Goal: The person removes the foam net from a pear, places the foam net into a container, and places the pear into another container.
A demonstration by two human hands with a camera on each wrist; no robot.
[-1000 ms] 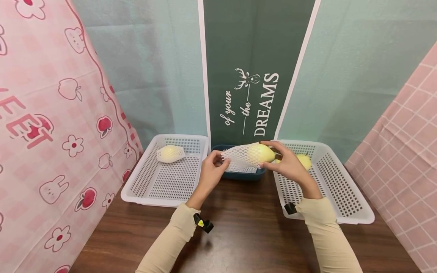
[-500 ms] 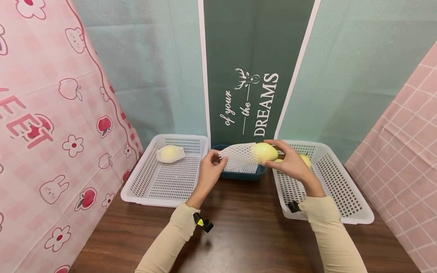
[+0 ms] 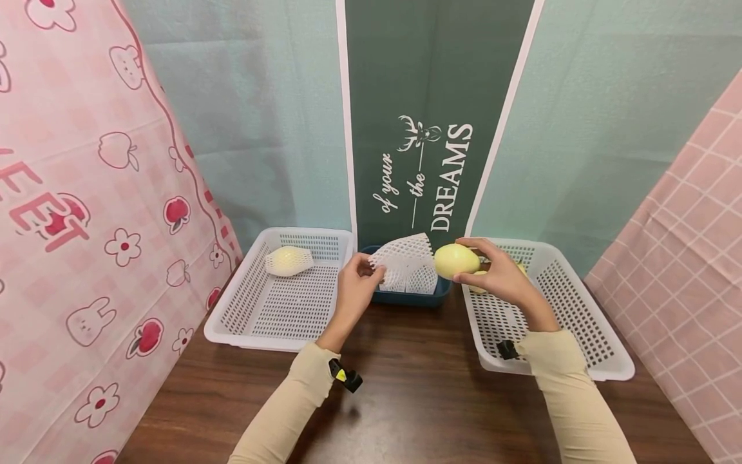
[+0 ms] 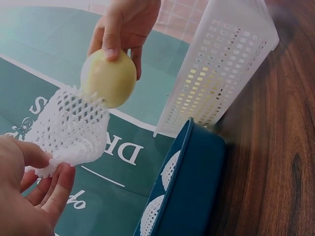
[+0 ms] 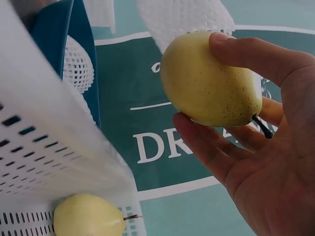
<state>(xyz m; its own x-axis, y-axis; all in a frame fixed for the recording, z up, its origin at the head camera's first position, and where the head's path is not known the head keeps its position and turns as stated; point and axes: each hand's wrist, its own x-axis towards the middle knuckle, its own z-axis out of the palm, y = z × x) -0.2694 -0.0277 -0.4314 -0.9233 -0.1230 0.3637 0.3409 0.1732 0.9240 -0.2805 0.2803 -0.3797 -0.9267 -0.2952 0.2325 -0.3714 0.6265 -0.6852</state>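
A yellow pear [image 5: 211,81] with a dark stem is gripped by my right hand [image 3: 505,277], thumb on one side and fingers on the other. My left hand [image 3: 356,287] pinches one end of a white foam net sleeve [image 4: 74,125]. The sleeve's free end is spread, close beside the pear's blunt end; in the head view a narrow gap shows between them. Below the sleeve stands a dark blue bin [image 3: 414,299] holding more white foam nets [image 4: 170,169]. Both hands are raised above the table.
A white basket [image 3: 263,345] on the left contains a pear in a foam net [image 3: 288,261]. The white basket [image 3: 603,374] on the right holds bare pears [image 5: 88,216], partly hidden by my right hand. Brown wooden table [image 3: 400,399] lies in front; fabric hangs behind.
The pear has come out of the foam net sleeve as my right hand drew it to the right. My left hand has hardly moved, and the sleeve's free end now stands apart from the pear.
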